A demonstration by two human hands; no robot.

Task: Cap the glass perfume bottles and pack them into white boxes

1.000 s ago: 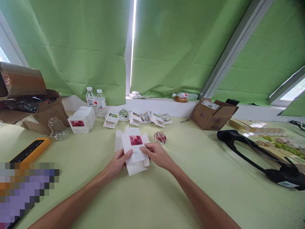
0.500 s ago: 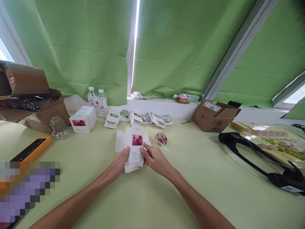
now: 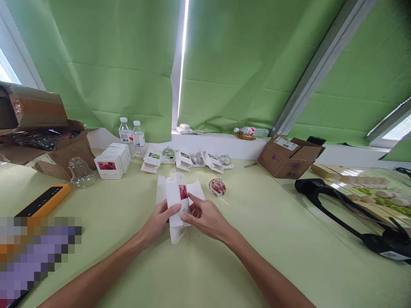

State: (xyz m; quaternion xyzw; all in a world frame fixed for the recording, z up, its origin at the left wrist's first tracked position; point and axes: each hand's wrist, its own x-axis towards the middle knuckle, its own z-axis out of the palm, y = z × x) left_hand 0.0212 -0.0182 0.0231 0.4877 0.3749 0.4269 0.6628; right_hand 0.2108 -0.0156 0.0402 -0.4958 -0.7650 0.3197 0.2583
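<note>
Head view, main relation: the white carton (image 3: 176,197) lies directly between the left hand (image 3: 159,217) and the right hand (image 3: 208,217), both in contact with it.
Carton long axis: runs away from the person toward the wall, close to straight ahead, crossing the line between the hands. Whether its underside rests on the table (image 3: 192,273) cannot be told.
Carton faces: a plain long side lies toward the left hand; the printed panel (image 3: 183,191) is angled toward the right hand.
Lower flap (image 3: 176,235): loose, projecting from the carton's near end toward the person.
Left fingers: closed on the carton, thumb laid across the plain side; the other fingers are mostly hidden.
Right fingers: narrow grip; thumb on the lower part of the printed panel, index at its right edge, remaining fingers curled and partly hidden.
White card (image 3: 161,190): lies on the table beyond the carton, its edges showing on both sides.
Round ornament (image 3: 217,187): on the table, untouched, ahead of and slightly right of the right fingertips; near them, and well apart from the left hand.
Nearer hand to the ornament: right.
Open cartons (image 3: 152,161): row along the wall, beyond both hands, with round pieces beside them.
</note>
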